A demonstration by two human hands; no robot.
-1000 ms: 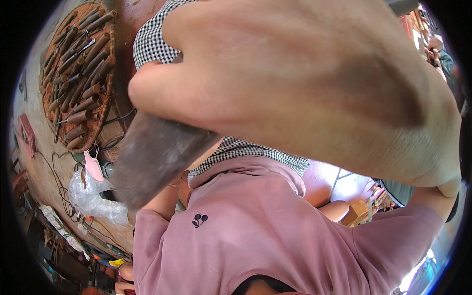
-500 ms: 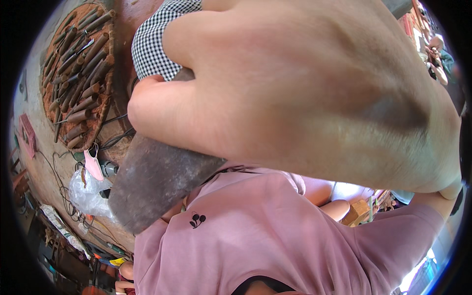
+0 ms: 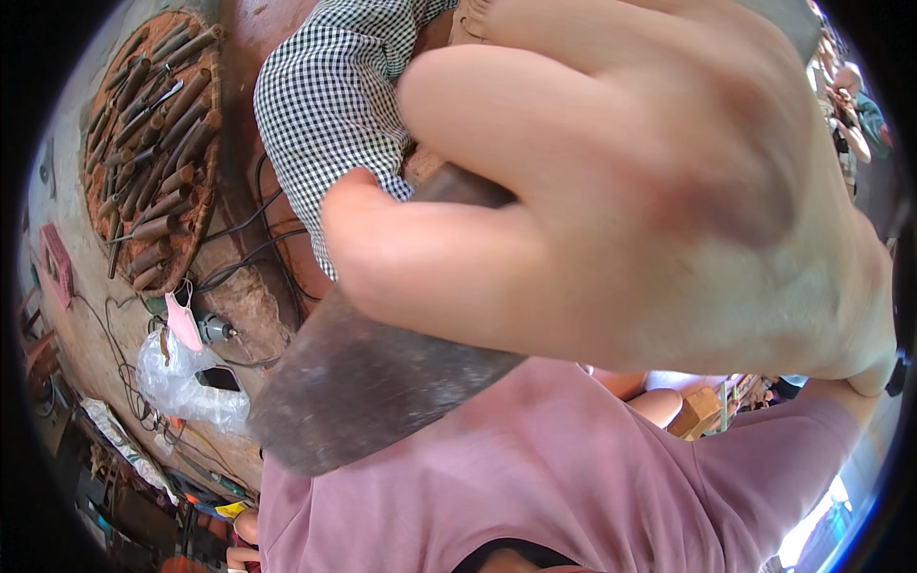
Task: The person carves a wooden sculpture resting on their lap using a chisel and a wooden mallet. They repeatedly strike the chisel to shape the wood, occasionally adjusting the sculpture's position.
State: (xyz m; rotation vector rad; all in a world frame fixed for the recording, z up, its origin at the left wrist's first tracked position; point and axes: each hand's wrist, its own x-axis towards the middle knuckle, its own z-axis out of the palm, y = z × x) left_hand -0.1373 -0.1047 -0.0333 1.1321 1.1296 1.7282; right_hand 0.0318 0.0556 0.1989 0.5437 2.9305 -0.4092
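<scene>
My right hand point(image 3: 650, 210) fills much of the head view, coming in from the right edge with its back toward me. Its fingers and thumb are wrapped round a dark grey-brown block point(image 3: 373, 396), worn and blunt-ended, possibly a wooden mallet. The block's wide end juts out below the thumb, over my pink shirt point(image 3: 535, 458). Whatever lies beyond the hand is covered by it. Black-and-white checked cloth point(image 3: 325, 105) shows behind the fingers. My left hand does not appear.
A round woven tray point(image 3: 216, 105) at the far left holds several wooden-handled tools on reddish dust. Near it lie a pink face mask point(image 3: 182, 320), a power tool point(image 3: 216, 328), a clear plastic bag point(image 3: 158, 377), a phone point(image 3: 219, 379) and loose cables point(image 3: 234, 272). Other people point(image 3: 864, 119) sit far right.
My right hand and the dark block have shifted right and slightly down. More checked cloth, the floor cables and the phone have come into sight.
</scene>
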